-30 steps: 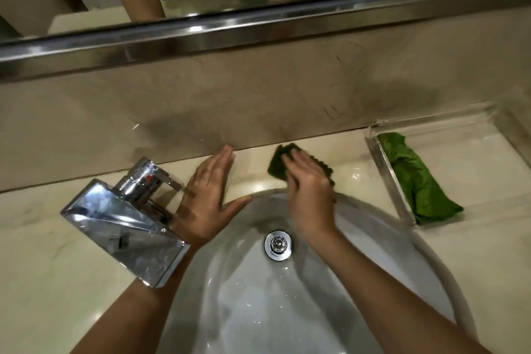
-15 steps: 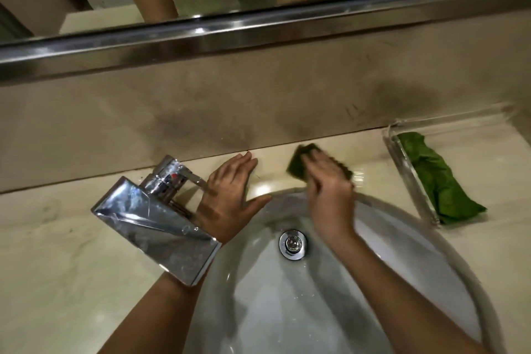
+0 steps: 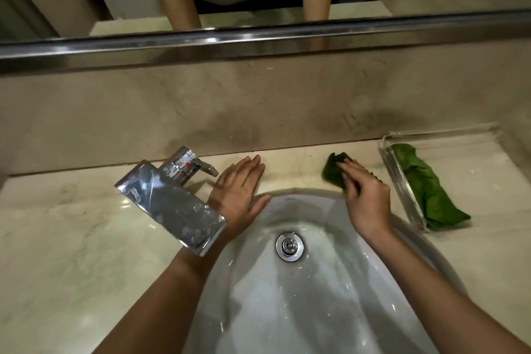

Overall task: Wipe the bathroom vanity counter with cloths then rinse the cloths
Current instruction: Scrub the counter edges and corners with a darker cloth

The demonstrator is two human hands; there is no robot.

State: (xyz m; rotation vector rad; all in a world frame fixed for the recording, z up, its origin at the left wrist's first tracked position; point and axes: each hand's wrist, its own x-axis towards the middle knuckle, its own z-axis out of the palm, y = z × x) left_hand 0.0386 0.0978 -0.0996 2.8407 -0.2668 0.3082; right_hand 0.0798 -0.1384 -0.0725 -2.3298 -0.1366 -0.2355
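I'm seeing the L hand (image 3: 238,190) lying flat on the surface (image 3: 71,224), fingers (image 3: 253,167) straight and close together, thumb spreading onto the rim of the basin (image 3: 287,310), holding nothing. The R hand (image 3: 365,198) is pressing on a dark green cloth (image 3: 333,171) w/ fingers (image 3: 352,172) bent over it. The cloth is bunching out past those fingertips toward the back wall, on the surface just behind the basin rim. The R thumb is hiding under the palm, so I'm not seeing whether it's pinching the cloth. Just outboard of the R fingers a second green cloth (image 3: 425,190) is lying in a clear tray (image 3: 399,181), whose far edge is blurring out. The chrome tap (image 3: 169,201) is sitting just outboard of the L fingers, its spout covering the L wrist. Both forearms are getting cut off at the frame bottom. A faint mark on the basin rim betw. the hands is too small to read. A red dot is showing on the tap lever (image 3: 189,167).
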